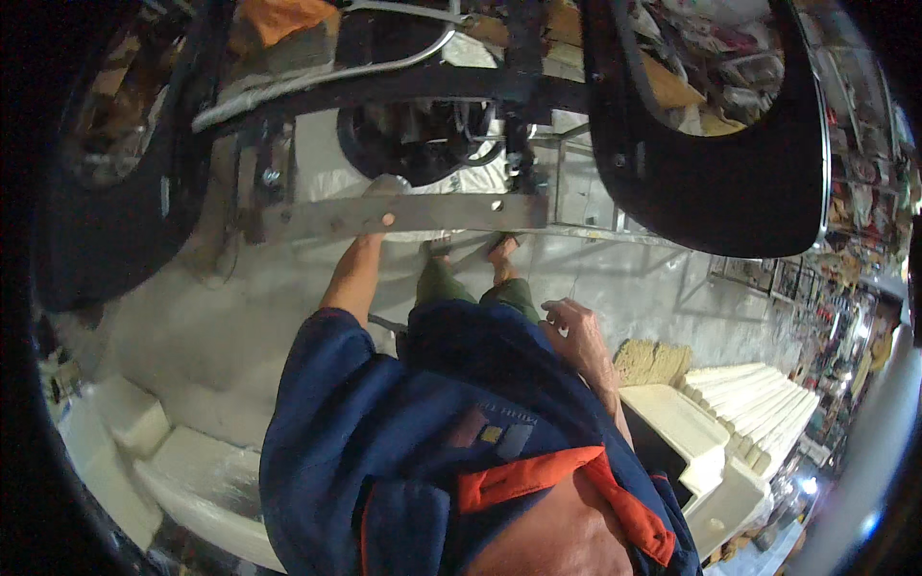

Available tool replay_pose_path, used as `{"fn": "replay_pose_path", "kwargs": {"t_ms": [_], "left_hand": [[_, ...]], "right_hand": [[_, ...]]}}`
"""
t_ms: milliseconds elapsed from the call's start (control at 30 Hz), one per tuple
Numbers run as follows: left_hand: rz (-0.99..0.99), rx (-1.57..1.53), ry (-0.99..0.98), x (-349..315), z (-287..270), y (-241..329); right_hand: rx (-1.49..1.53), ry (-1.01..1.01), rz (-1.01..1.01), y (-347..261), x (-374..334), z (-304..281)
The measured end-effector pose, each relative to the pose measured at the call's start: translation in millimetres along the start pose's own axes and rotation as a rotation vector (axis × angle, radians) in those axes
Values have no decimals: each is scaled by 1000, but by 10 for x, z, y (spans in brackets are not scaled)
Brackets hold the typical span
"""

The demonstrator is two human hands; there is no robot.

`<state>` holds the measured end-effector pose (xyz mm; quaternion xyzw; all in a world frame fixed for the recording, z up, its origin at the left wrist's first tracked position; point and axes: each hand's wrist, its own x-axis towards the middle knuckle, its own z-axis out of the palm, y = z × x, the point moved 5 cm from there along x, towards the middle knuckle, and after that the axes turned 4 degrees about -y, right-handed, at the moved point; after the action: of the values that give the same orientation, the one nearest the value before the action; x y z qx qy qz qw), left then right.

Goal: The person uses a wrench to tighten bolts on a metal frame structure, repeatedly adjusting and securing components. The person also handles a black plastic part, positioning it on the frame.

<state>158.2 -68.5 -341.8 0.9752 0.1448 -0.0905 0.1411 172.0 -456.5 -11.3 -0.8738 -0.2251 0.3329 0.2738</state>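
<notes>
A grey flat metal bar [442, 215] with round holes runs across a black frame [403, 88] in front of me. My left hand [389, 182] reaches up behind this bar, and its knuckles show just above the upper edge. The bar and shadow hide its fingers, so their grip cannot be made out. Down beside my body, close to the hem of my dark blue shirt [403, 394], hangs my right hand [574, 326]. Its fingers are loosely bent with a gap at the thumb, and nothing shows in them.
Black panels with large oval openings flank the frame, one at the left [125, 221], one at the right [711, 182]. Behind it sits a round black part [413, 144]. Cream moulded pieces [216, 480] lie at lower left; more cream parts [672, 422] are stacked at right, near crowded shelves [864, 192].
</notes>
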Motion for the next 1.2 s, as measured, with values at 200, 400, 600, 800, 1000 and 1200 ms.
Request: {"fn": "replay_pose_path", "kwargs": {"t_ms": [200, 400, 600, 800, 1000, 1200], "left_hand": [[25, 27, 15, -80, -71, -104], [65, 48, 9, -170, -206, -121], [105, 103, -3, -159, -320, -147], [123, 133, 19, -283, -424, -186], [164, 148, 143, -473, -668, -154], [-292, -613, -145, -751, -1176, 335]], "right_hand": [[-23, 11, 14, -104, 33, -40], [31, -88, -45, -279, 237, -61], [-95, -47, -191, -193, 512, 66], [-86, -73, -230, -219, 563, 181], [-68, -93, -263, -195, 665, 355], [357, -64, -151, -158, 1015, 590]]}}
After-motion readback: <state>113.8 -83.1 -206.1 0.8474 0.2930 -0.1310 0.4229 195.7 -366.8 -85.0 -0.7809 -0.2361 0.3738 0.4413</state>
